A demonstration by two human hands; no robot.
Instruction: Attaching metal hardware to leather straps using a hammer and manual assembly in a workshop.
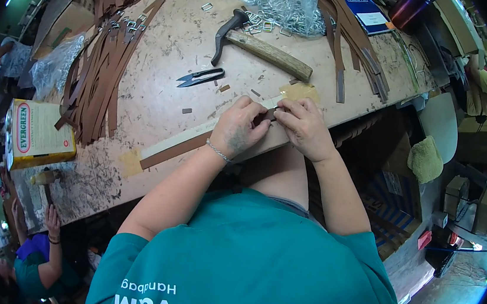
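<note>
A brown leather-like strap (179, 151) lies along the table's near edge, beside a pale strip (178, 138) taped down at its ends. My left hand (239, 126) is closed on the strap near its right end, thumb and fingers pinching. My right hand (306, 129) pinches the same end, a short way right of the left; the fingertips hide what exactly sits between them. Just beyond the hands lie black thread snips (201, 78) and a hammer (266, 52) with a wooden handle and dark head. Small brown offcuts (224, 88) are scattered near the snips.
Metal buckles in a clear bag (288, 8) stand at the back. Bundles of brown straps lie left (104, 75) and right (350, 41). A rectangular tin (40, 136) and a glue-smeared brush or bottle (44, 177) are at the left edge. Another person's hand (53, 221) shows lower left.
</note>
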